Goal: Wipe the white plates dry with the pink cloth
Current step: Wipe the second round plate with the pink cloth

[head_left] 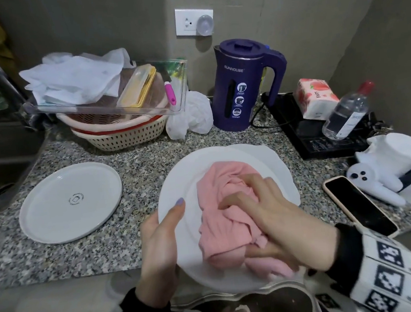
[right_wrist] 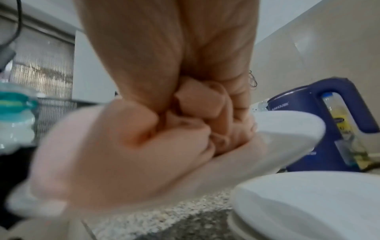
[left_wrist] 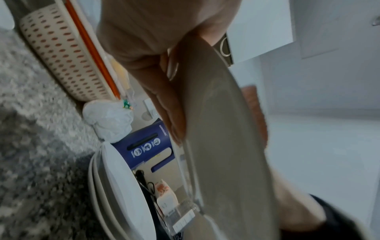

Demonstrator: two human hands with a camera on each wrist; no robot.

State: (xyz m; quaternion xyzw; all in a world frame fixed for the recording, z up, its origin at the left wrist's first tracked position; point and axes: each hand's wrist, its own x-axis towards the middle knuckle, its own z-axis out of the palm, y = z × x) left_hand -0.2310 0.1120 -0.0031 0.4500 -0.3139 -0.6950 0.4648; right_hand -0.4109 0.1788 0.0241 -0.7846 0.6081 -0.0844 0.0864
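Observation:
In the head view my left hand (head_left: 167, 229) grips the left rim of a white plate (head_left: 182, 251), thumb on top and fingers underneath, holding it above the counter's front edge. My right hand (head_left: 260, 213) grips the bunched pink cloth (head_left: 222, 198) and presses it on the plate's face. More white plates (head_left: 277, 161) lie stacked on the counter just behind the held one. Another white plate (head_left: 70, 202) lies upside down at the left. The left wrist view shows the held plate's underside (left_wrist: 226, 138) and the stack (left_wrist: 117, 186). The right wrist view shows the cloth (right_wrist: 115, 146) in my fist.
A purple kettle (head_left: 240, 86) stands at the back, with a stack of colander baskets (head_left: 121, 134) and a clear tray to its left. A phone (head_left: 358, 205), a white toy (head_left: 384, 166), a bottle (head_left: 346, 112) and an induction cooker (head_left: 321, 137) crowd the right. The sink (head_left: 0, 159) is at the far left.

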